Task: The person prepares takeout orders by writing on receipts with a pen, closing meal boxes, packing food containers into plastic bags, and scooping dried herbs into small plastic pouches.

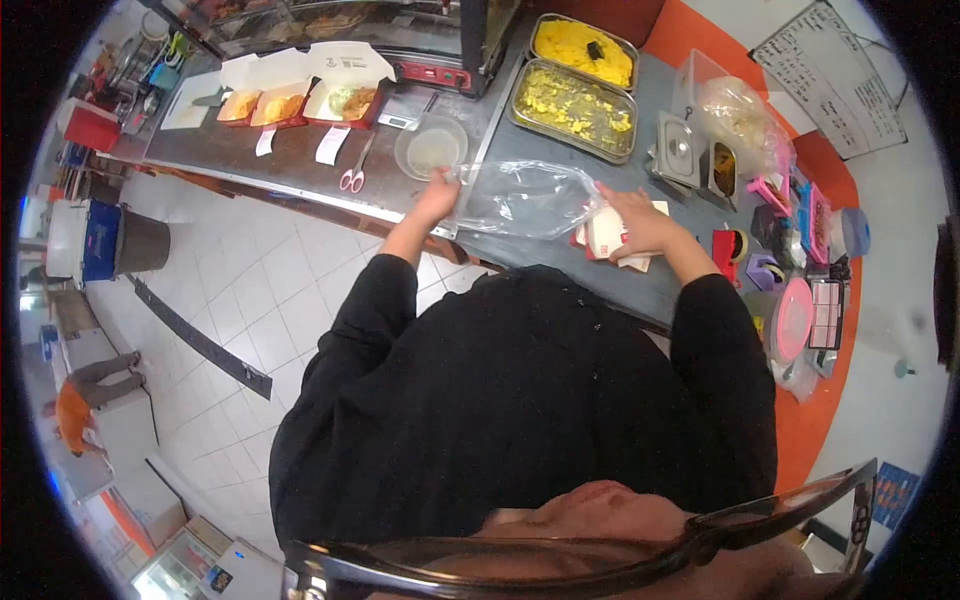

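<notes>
My left hand (437, 198) pinches one end of a clear plastic bag (525, 198), which stretches sideways over the worktop. At the bag's other end, my right hand (638, 222) is closed over a white-and-red food box (606, 234). The bag's edge meets my right fingers; whether the box is partly inside it, I cannot tell. Just beyond my left hand stands a clear round bowl (431, 146). Three open food boxes hold food at the back left, among them the largest box (343, 98). Scissors (357, 170) lie in front of them.
Two metal trays of yellow food, a far tray (585, 50) and a near tray (573, 110), sit at the back. A lidded metal container (677, 152), tape dispensers (765, 270) and a pink round item (795, 318) crowd the right. A person (80, 410) is far left.
</notes>
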`<state>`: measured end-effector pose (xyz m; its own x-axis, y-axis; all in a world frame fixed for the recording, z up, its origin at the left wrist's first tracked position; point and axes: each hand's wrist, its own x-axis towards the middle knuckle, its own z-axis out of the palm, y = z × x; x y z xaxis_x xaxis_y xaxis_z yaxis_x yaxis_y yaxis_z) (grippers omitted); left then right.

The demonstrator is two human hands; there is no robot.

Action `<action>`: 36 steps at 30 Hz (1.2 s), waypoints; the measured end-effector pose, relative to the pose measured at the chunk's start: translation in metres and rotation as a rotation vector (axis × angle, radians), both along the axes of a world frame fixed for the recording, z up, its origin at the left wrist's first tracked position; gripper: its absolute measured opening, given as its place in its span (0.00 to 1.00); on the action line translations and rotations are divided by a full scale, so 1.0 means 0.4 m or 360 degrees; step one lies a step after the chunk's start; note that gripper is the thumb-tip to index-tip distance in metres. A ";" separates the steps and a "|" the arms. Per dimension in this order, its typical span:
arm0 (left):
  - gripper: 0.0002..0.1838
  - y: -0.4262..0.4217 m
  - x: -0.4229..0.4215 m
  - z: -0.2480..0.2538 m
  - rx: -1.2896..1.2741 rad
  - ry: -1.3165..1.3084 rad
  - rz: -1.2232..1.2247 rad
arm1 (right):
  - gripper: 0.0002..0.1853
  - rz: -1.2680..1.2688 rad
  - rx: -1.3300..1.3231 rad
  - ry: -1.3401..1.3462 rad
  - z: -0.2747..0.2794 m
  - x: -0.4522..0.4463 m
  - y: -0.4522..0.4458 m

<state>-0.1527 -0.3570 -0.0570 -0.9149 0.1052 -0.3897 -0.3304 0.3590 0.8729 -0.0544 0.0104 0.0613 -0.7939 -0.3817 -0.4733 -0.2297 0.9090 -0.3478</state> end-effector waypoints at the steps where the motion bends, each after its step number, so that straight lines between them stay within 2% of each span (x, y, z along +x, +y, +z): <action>1: 0.23 0.004 0.004 -0.004 -0.0062 0.0119 0.0035 | 0.71 0.0034 0.0123 0.0053 0.021 -0.002 -0.008; 2: 0.23 0.001 0.014 -0.017 -0.0120 0.0227 0.0073 | 0.71 0.0049 0.0127 0.0035 0.012 0.007 -0.011; 3: 0.23 -0.009 0.024 -0.031 -0.0116 0.0202 0.0087 | 0.69 0.0191 0.0154 0.0249 0.000 0.020 -0.004; 4: 0.21 -0.017 0.033 -0.042 -0.0232 0.0452 -0.0048 | 0.67 0.0333 0.0179 0.0468 -0.012 0.030 0.003; 6: 0.19 -0.028 0.037 -0.053 -0.0464 0.0971 -0.0325 | 0.66 0.0297 0.0181 0.0484 -0.037 0.034 0.004; 7: 0.19 -0.029 0.040 -0.056 -0.0459 0.0971 -0.0317 | 0.64 0.0247 0.0178 0.0520 -0.043 0.032 0.007; 8: 0.21 -0.029 0.049 -0.049 -0.0448 0.0866 -0.0352 | 0.64 0.0255 0.0184 0.0524 -0.027 0.026 0.004; 10: 0.23 -0.033 0.070 -0.033 -0.0433 0.0759 -0.0372 | 0.61 -0.0169 -0.0011 0.0538 0.015 0.018 0.007; 12: 0.37 -0.030 0.088 0.010 -0.0370 0.0539 -0.0424 | 0.59 -0.0210 -0.0033 0.0667 0.098 0.010 -0.003; 13: 0.37 -0.026 0.094 0.007 -0.0364 0.0534 -0.0416 | 0.59 -0.0306 -0.0225 0.0816 0.132 0.006 -0.013; 14: 0.43 -0.023 0.096 0.005 -0.0292 0.0491 -0.0443 | 0.59 -0.0412 -0.0423 0.0967 0.160 0.006 -0.028; 15: 0.49 -0.020 0.098 0.007 -0.0223 0.0451 -0.0477 | 0.59 -0.0578 -0.0662 0.0906 0.182 0.008 -0.062; 16: 0.49 -0.013 0.100 0.011 -0.0226 0.0452 -0.0487 | 0.59 -0.0587 -0.0663 0.0908 0.170 0.003 -0.103; 18: 0.53 -0.001 0.096 0.046 -0.0044 0.0269 -0.0601 | 0.57 -0.0466 -0.1400 0.1056 0.122 -0.018 -0.200; 20: 0.56 0.001 0.091 0.091 0.0045 0.0082 -0.0737 | 0.56 -0.0428 -0.1571 0.1059 0.007 -0.035 -0.303; 22: 0.58 -0.015 0.080 0.076 0.0058 -0.0047 -0.0832 | 0.56 -0.0322 -0.1405 0.0935 -0.081 -0.052 -0.361; 23: 0.58 -0.034 0.069 0.023 0.0252 -0.0196 -0.0938 | 0.56 -0.0320 -0.1418 0.0940 -0.132 -0.060 -0.357; 25: 0.58 -0.059 0.054 0.009 0.0435 -0.0338 -0.1039 | 0.53 -0.0014 -0.0792 0.0840 -0.209 -0.085 -0.347; 26: 0.56 -0.066 0.056 0.033 0.0323 -0.0161 -0.1016 | 0.53 -0.0013 -0.0798 0.0846 -0.207 -0.095 -0.348; 28: 0.55 -0.065 0.061 0.062 0.0217 -0.0011 -0.1009 | 0.49 0.0251 -0.0431 0.0707 -0.188 -0.089 -0.357; 30: 0.56 -0.047 0.060 0.065 0.0203 -0.0042 -0.1008 | 0.47 0.0208 -0.0356 0.0656 -0.179 -0.097 -0.378; 32: 0.58 -0.026 0.053 0.056 0.0145 -0.0059 -0.1053 | 0.46 0.0425 -0.0231 0.0872 -0.160 -0.117 -0.364; 35: 0.55 -0.027 0.044 0.112 -0.0035 -0.0072 -0.0920 | 0.51 -0.0179 -0.0770 0.0563 -0.080 -0.129 -0.218; 36: 0.54 -0.029 0.043 0.132 -0.0066 -0.0089 -0.0878 | 0.54 -0.0285 -0.0595 0.0488 -0.037 -0.105 -0.151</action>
<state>-0.1355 -0.3687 -0.0043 -0.7062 0.5466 -0.4501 -0.1290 0.5258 0.8408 -0.0963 -0.0500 0.0463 -0.9432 -0.3257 -0.0656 -0.2242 0.7697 -0.5978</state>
